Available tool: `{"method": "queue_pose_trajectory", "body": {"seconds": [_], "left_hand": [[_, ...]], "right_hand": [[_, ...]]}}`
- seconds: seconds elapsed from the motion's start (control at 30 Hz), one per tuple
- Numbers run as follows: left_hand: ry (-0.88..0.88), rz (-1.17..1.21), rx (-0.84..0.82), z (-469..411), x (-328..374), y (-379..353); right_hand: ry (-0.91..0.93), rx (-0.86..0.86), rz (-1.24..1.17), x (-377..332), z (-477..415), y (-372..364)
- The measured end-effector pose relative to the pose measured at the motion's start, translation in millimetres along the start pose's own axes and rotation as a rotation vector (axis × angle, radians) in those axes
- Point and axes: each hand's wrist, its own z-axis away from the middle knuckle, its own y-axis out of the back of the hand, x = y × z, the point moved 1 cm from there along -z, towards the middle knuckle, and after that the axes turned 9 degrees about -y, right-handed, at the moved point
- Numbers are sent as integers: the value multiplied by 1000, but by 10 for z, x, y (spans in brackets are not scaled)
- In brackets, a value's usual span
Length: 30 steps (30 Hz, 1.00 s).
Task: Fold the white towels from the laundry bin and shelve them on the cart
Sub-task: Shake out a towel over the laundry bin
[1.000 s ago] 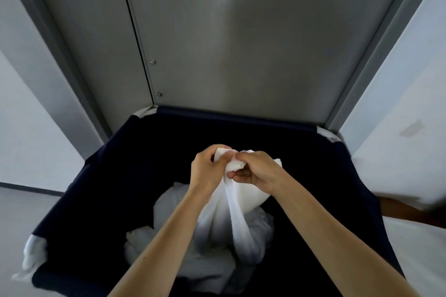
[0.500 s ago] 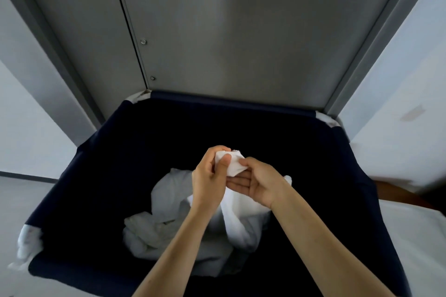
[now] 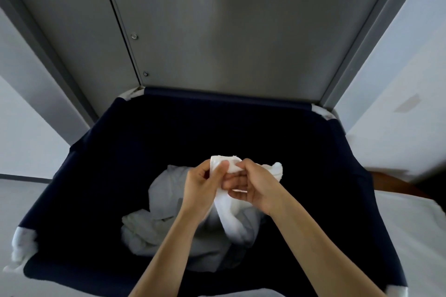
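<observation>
Brushed-metal door (image 3: 241,31), navy fabric bin (image 3: 144,142), crumpled towel (image 3: 225,212)

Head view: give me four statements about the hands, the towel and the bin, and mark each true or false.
1. The left hand and the right hand both grip the white towel. True.
2. The white towel is already folded flat. False: it hangs bunched from the hands.
3. A pile of towels lies in the bottom of the laundry bin. True.
4. The laundry bin has bright red fabric. False: its fabric is dark navy.
</observation>
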Motion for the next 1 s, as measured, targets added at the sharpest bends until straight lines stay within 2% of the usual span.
{"method": "queue_pose_trajectory", "body": {"seconds": [0.1, 0.17, 0.2, 0.27, 0.37, 0.5, 0.57, 0.6, 0.7, 0.77, 0.83, 1.0], "left_hand": [[-57, -139, 77, 62, -45, -33], [-60, -177, 132, 56, -48, -38], [-69, -175, 149, 38, -44, -31], [-114, -157, 154, 2, -25, -18], [-155, -159, 180, -37, 24, 0], [-207, -129, 191, -106, 145, 46], [-248, -121, 200, -180, 172, 88], [-265, -107, 212, -223, 181, 111], [-287, -66, 233, -320, 220, 121], [-270, -91, 261, -359, 228, 86], [-250, -107, 311, -377, 215, 47], [-247, -90, 304, -396, 178, 81]], "right_hand": [[145, 282, 399, 41, -60, 67], [426, 507, 645, 22, -97, 150], [553, 520, 664, 7, -96, 185], [701, 373, 649, 2, -111, 235], [672, 121, 644, 61, -117, 242], [567, 75, 943, 152, -171, 343], [605, 79, 980, 195, -187, 374], [720, 160, 983, 225, -194, 386], [1261, 493, 1001, 340, -259, 381], [1417, 519, 1023, 418, -291, 271], [1415, 491, 1089, 473, -328, 174], [1081, 422, 1322, 498, -465, 306]]}}
